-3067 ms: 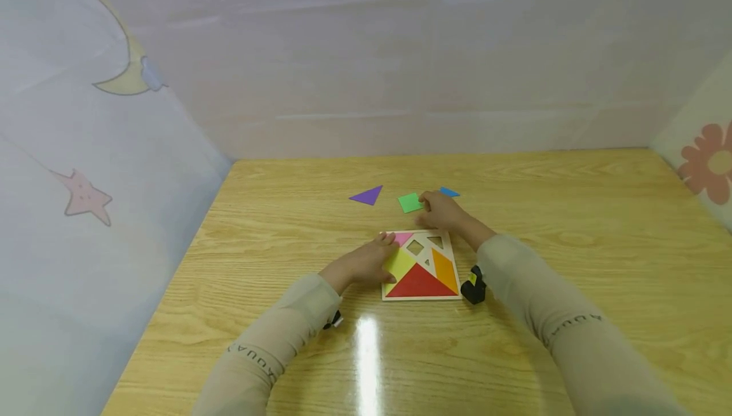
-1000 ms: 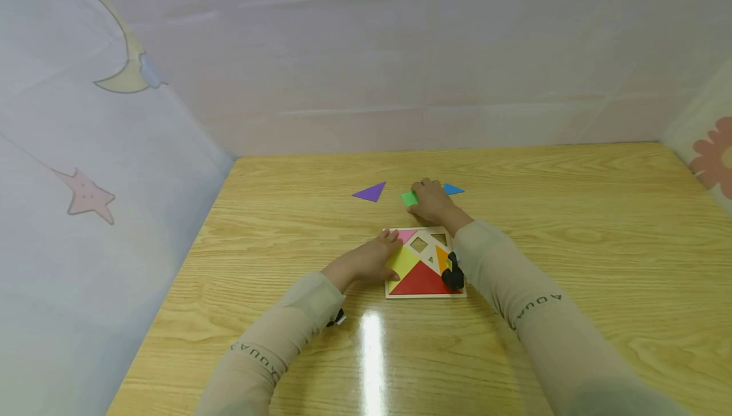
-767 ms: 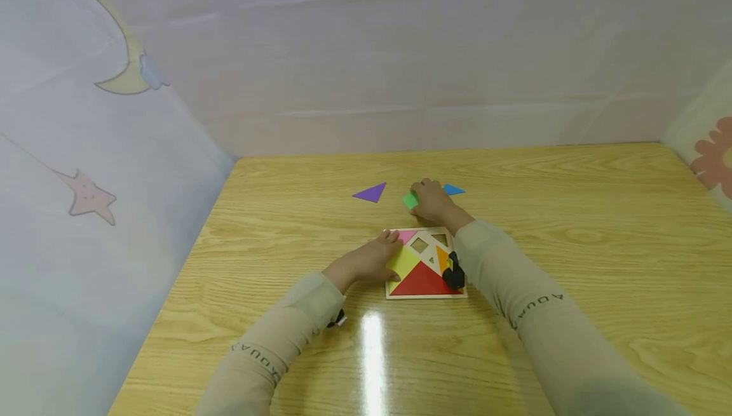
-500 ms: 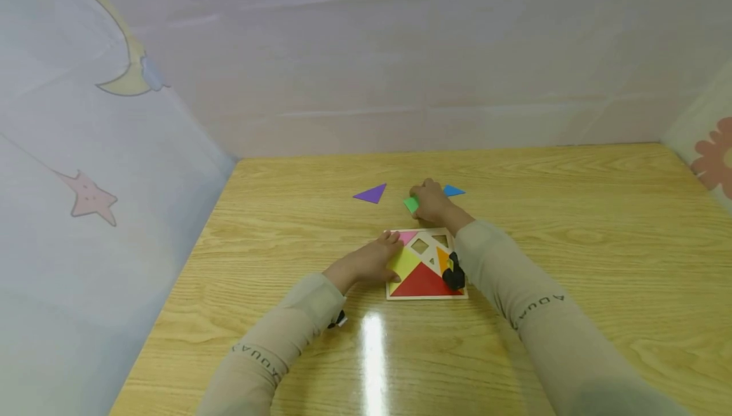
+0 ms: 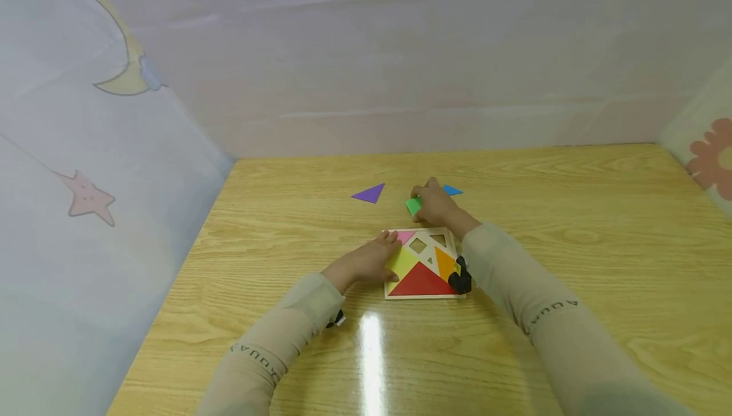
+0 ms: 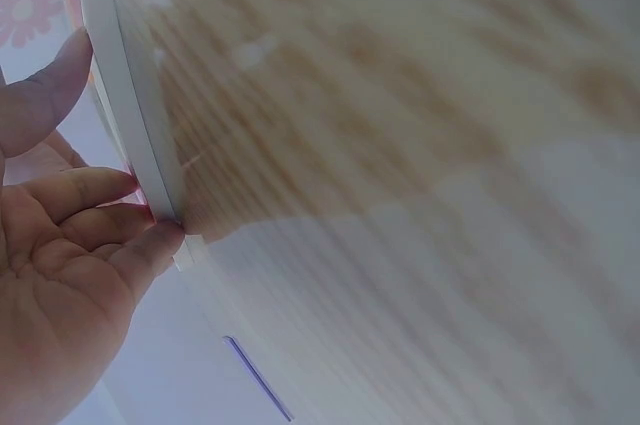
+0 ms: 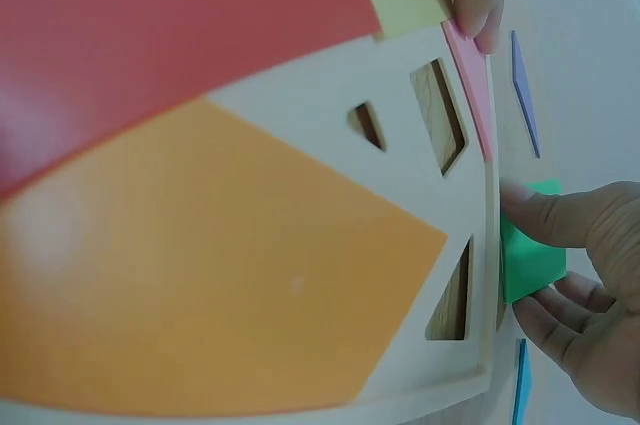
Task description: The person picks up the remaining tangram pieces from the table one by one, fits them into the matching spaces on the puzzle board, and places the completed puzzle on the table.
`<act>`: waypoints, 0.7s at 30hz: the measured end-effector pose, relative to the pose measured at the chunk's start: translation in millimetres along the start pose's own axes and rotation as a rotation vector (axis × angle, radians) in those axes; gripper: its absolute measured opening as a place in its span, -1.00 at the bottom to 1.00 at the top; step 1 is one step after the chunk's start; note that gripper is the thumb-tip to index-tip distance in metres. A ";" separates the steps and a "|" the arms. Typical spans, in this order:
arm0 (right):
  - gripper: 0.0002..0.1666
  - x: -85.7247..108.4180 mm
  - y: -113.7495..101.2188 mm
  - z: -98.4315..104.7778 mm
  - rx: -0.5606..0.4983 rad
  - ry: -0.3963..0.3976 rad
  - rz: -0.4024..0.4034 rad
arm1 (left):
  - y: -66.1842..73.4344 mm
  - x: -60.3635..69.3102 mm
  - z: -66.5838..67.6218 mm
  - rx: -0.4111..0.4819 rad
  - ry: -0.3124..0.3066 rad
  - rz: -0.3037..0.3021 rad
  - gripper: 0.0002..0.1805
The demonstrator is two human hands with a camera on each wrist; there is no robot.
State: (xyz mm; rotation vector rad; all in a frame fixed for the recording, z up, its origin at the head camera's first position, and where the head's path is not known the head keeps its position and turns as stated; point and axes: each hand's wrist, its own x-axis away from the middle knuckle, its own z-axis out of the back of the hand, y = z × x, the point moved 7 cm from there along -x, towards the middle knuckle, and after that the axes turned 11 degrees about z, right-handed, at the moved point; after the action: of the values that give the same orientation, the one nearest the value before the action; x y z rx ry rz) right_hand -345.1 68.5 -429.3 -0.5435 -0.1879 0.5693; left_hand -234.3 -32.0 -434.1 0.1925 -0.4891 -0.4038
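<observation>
A wooden tangram board (image 5: 423,297) lies on the table with red, yellow, orange and pink pieces set in it and cut-out holes in its bare part. My left hand (image 5: 368,260) rests on the board's left side, fingers spread across the yellow and pink pieces; in the left wrist view its fingertips (image 6: 160,235) touch the board's edge. Just beyond the board, my right hand (image 5: 436,205) pinches a green square tangram piece (image 7: 535,245) between thumb and fingers. That piece is tilted, partly covered by the hand in the head view.
A purple triangle (image 5: 370,193) lies on the table left of the green piece. A blue triangle (image 5: 453,190) lies just right of the right hand. A fabric wall (image 5: 423,98) stands along the table's back edge. Black wrist cameras hang under both wrists.
The right hand has moved left onto the green square and now pinches it; the piece has tilted and shifted slightly toward the board. The left hand stays on the board.
</observation>
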 end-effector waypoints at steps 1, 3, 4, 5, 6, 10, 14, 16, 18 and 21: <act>-0.47 0.2 0.2 -0.2 -0.005 -0.002 0.001 | -0.3 -0.4 0.1 0.001 0.001 0.000 -0.22; -0.50 0.2 0.1 -0.6 -0.019 -0.005 0.007 | -0.7 -0.8 0.3 0.002 0.000 -0.002 -0.22; -0.51 0.1 -0.1 -0.7 -0.022 -0.006 0.013 | -0.9 -1.1 0.3 0.005 -0.001 -0.002 -0.22; -0.53 -0.1 -0.3 -0.7 -0.024 -0.006 0.021 | -1.1 -1.4 0.3 0.006 -0.001 -0.003 -0.22; -0.55 -0.1 -0.6 -0.7 -0.026 -0.006 0.029 | -1.2 -1.5 0.2 0.008 -0.001 -0.003 -0.22; -0.60 -0.3 -1.1 -0.2 -0.032 0.002 0.066 | -1.9 -2.2 -0.1 0.017 -0.001 0.002 -0.22; -0.66 1.5 -0.4 1.2 -0.081 0.015 0.076 | -2.5 -2.3 0.1 0.019 -0.003 0.009 -0.22; -0.70 3.1 0.5 2.2 -0.116 0.019 0.072 | -2.6 -2.0 0.6 0.017 -0.001 0.010 -0.22; -0.73 5.4 1.8 3.5 -0.145 0.024 0.065 | -2.7 -1.8 1.0 0.016 0.000 0.011 -0.21; -0.75 8.3 4.7 5.4 -0.167 0.034 0.058 | -2.9 -2.5 1.3 0.015 0.005 0.010 -0.22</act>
State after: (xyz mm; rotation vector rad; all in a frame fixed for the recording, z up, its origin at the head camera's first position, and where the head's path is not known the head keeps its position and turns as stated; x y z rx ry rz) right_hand -342.1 78.8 -427.2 -0.7225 -0.1888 0.6031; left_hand -237.9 -33.7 -434.9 0.2052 -0.4878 -0.3899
